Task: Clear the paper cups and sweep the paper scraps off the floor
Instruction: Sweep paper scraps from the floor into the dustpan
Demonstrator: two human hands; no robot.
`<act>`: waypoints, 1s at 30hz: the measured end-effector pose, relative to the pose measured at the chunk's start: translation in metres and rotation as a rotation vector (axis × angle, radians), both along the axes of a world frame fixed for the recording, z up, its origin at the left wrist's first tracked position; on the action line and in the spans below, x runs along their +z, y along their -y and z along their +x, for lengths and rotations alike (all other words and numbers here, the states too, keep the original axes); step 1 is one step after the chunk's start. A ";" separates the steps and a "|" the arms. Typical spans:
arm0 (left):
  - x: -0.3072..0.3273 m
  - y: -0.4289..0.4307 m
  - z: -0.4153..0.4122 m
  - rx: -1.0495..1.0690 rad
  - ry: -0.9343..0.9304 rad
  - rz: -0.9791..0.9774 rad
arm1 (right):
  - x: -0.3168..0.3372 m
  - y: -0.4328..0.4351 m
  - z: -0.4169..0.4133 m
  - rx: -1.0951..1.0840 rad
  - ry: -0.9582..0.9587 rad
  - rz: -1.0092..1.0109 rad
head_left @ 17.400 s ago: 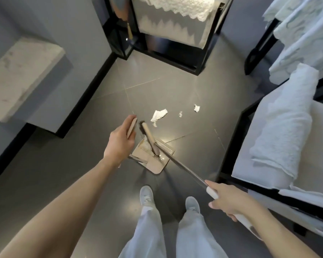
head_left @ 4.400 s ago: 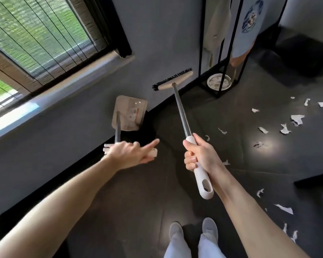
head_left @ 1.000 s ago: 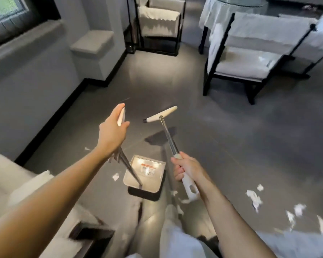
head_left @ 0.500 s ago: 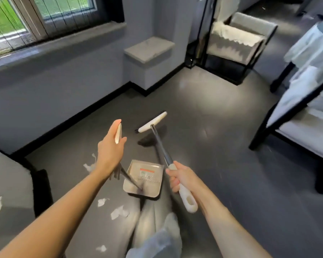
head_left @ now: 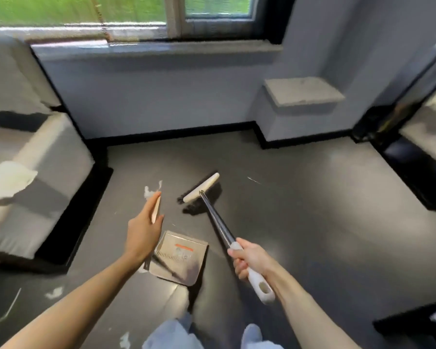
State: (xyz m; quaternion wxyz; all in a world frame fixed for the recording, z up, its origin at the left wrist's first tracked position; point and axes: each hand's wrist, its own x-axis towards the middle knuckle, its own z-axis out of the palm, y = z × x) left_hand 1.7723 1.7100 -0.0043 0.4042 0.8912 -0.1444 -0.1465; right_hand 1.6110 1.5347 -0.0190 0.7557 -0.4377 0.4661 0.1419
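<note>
My left hand (head_left: 142, 231) grips the pale handle of a long-handled dustpan (head_left: 179, 258), whose metal pan hangs low over the grey floor just ahead of my feet. My right hand (head_left: 248, 258) grips the white grip of a broom (head_left: 202, 188); its cream head with dark bristles sits at floor level ahead of the pan. A white paper scrap (head_left: 151, 191) lies on the floor just beyond my left hand. Smaller scraps (head_left: 54, 293) lie at the lower left. No paper cup shows.
A white cushioned chair (head_left: 23, 172) with a black frame stands at the left. A wall with a window sill (head_left: 161, 46) runs across the back, with a boxed ledge (head_left: 302, 93) at its right. Another black-framed seat (head_left: 423, 137) stands at the far right.
The view has swung left toward the window wall. Both hands keep their hold on dustpan and broom, and the broom head has come down close to the floor.
</note>
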 end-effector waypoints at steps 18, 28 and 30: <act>-0.037 0.049 0.030 0.573 0.012 0.003 | -0.032 0.122 0.166 0.567 -0.032 -0.106; -0.050 0.064 0.121 0.744 -0.057 0.012 | -0.042 0.144 0.348 0.858 -0.031 -0.261; -0.052 0.072 0.144 0.792 -0.075 0.013 | -0.045 0.152 0.389 0.952 -0.022 -0.320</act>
